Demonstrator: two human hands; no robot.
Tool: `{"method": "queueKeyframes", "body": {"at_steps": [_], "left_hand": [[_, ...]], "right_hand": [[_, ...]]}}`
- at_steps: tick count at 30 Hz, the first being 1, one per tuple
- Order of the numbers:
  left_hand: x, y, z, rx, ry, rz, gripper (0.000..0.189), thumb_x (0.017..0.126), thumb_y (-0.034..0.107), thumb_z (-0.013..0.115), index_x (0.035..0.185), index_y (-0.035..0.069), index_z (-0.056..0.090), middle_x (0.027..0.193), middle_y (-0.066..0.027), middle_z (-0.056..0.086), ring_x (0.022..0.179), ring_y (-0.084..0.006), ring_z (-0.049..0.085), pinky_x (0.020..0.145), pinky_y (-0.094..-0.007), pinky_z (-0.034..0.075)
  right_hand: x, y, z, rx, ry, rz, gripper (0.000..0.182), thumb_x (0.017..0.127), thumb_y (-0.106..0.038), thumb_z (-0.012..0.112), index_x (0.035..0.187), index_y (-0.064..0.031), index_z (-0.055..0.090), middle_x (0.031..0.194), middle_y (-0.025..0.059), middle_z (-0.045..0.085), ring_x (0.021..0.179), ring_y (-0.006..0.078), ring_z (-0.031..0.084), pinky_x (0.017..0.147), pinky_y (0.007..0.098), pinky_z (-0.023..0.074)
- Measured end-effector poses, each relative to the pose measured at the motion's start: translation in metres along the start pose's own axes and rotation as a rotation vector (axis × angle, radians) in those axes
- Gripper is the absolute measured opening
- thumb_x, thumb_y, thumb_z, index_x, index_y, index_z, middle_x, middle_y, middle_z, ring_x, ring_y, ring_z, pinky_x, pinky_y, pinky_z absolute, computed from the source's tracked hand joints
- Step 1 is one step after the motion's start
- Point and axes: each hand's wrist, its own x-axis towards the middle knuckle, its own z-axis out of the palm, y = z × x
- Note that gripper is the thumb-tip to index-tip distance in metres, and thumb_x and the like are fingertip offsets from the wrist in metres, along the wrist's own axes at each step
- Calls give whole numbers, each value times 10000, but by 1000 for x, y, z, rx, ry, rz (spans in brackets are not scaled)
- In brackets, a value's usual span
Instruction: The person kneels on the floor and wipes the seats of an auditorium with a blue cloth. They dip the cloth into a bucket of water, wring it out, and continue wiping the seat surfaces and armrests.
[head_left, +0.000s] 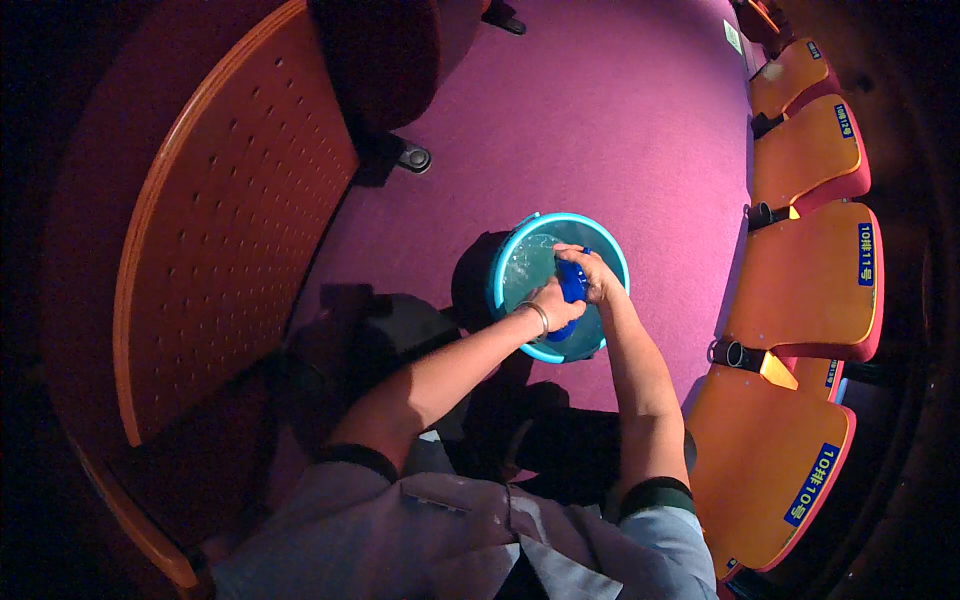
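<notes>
A round turquoise plastic bucket (496, 283) stands on the purple carpet and holds water, with light glinting on its surface. Over the bucket both hands grip a blue cloth (572, 280), which looks bunched or folded. My left hand (559, 304), with a metal bangle at the wrist, holds its lower part. My right hand (592, 274) is closed round the upper part. Whether the cloth's lower end touches the water is hard to tell.
Orange-backed seats (806, 281) with number plates and black cup holders (739, 354) line the right side. A perforated wooden seat panel (232, 225) stands at the left. A dark metal foot (414, 157) sits on the purple carpet (585, 112).
</notes>
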Motion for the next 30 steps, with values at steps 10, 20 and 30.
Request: {"method": "queueKeyframes", "body": {"at_steps": [10, 20, 30], "left_hand": [[-26, -8, -9, 509, 124, 332, 613, 778, 330, 687, 1220, 28, 390, 1068, -194, 538, 989, -369, 586, 856, -469, 468], [6, -20, -29, -978, -287, 242, 465, 975, 463, 387, 1244, 108, 522, 1122, -31, 549, 1041, -128, 487, 939, -292, 368], [-7, -2, -60, -1231, -655, -374, 748, 866, 728, 297, 1244, 136, 555, 1202, -85, 590, 1058, -248, 585, 866, -420, 510]], "right_hand": [[-61, -18, 6, -49, -144, 174, 579, 766, -480, 732, 1143, -85, 540, 1009, 84, 613, 818, 208, 637, 677, 373, 555], [-155, -70, 29, -807, -42, -750, 362, 677, -119, 746, 1000, -42, 602, 1015, 106, 571, 990, 226, 574, 881, 355, 456], [-185, -62, 45, -1173, -311, -1022, 509, 611, -86, 777, 1073, -138, 572, 1173, 69, 497, 1200, 313, 476, 937, 436, 480]]}}
